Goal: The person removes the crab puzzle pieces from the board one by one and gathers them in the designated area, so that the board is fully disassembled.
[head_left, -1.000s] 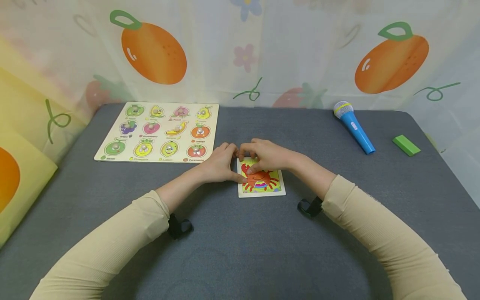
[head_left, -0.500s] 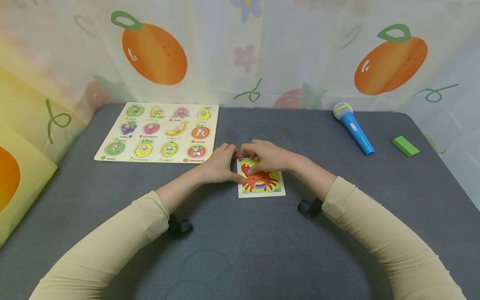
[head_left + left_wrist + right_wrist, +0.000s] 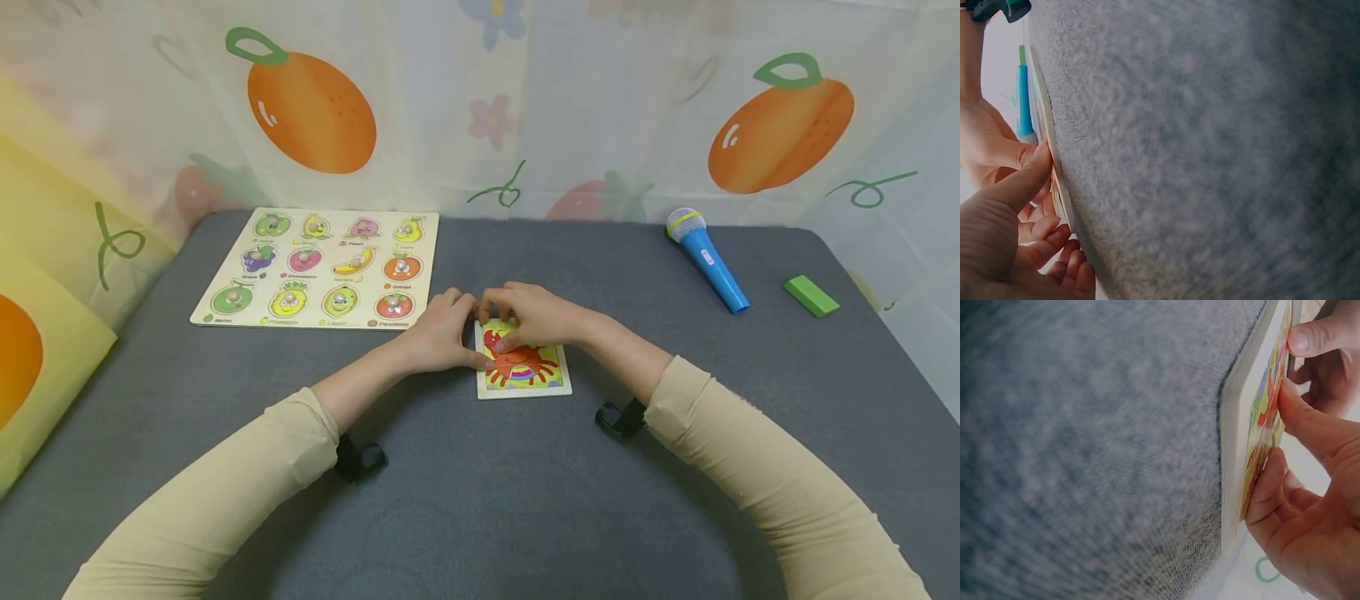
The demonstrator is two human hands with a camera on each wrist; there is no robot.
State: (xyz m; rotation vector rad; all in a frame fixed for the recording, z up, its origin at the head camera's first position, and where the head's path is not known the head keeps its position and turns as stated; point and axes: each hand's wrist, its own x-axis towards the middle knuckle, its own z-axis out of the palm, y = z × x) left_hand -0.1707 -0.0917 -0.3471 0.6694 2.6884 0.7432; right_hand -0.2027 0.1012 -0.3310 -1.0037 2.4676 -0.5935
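Note:
A small square crab jigsaw puzzle (image 3: 528,385) in a pale wooden frame lies flat on the grey table. My left hand (image 3: 441,332) holds its left side, the thumb on the near part of that edge and the fingers around the far left corner. Over the top left part of the picture, my right hand (image 3: 536,312) has its thumb and curled fingers on a puzzle piece (image 3: 1278,432). The right wrist view shows that piece between thumb and fingertips. My right hand covers the upper part of the picture, and both hands' fingertips nearly meet.
A wooden fruit knob puzzle (image 3: 313,323) lies at the back left, close to my left hand. Toward the back right are a blue toy microphone (image 3: 712,265) and a green block (image 3: 812,296). A fruit-patterned curtain (image 3: 585,108) hangs behind the table.
Both hands keep nearly the same place and hold on the crab puzzle. The whole head view has shifted slightly, with the scene a little lower.

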